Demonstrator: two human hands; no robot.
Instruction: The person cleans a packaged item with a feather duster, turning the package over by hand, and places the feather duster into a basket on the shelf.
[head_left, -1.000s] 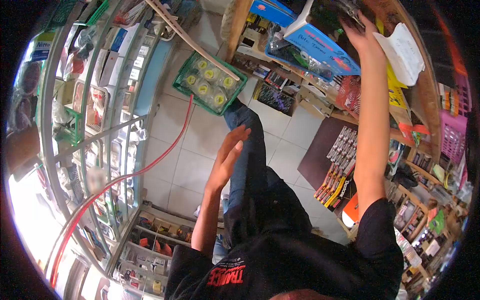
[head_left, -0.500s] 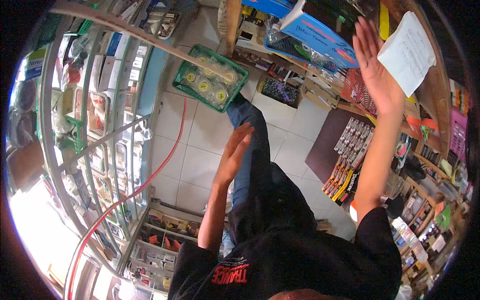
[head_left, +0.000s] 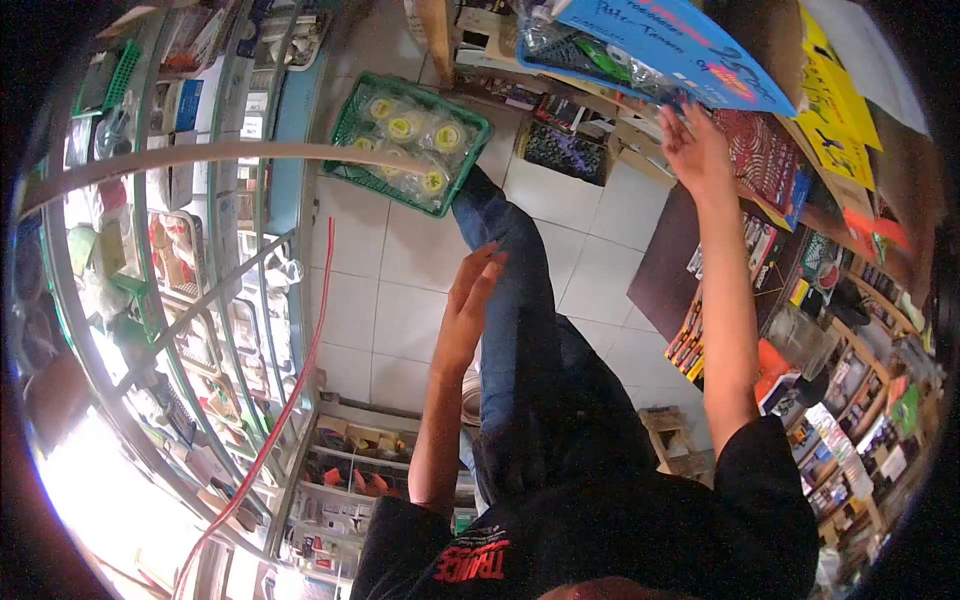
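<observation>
Here, the right hand (head_left: 695, 155) spreads near one blue box (head_left: 670, 45), left hand (head_left: 468, 305) uncurled by one leg (head_left: 520, 290).

A shallow blue plastic mesh tray (head_left: 600, 82) sits at the edge of the wooden shelving, slanting in view. It holds jumbled clear plastic packets (head_left: 545, 36), some with bright green contents; finer details are too small to tell. Just beside it, a bright blue cardboard box (head_left: 680, 55) shows red print and dark handwriting on its long side. It overlaps the tray in view; contact between them cannot be told.
</observation>
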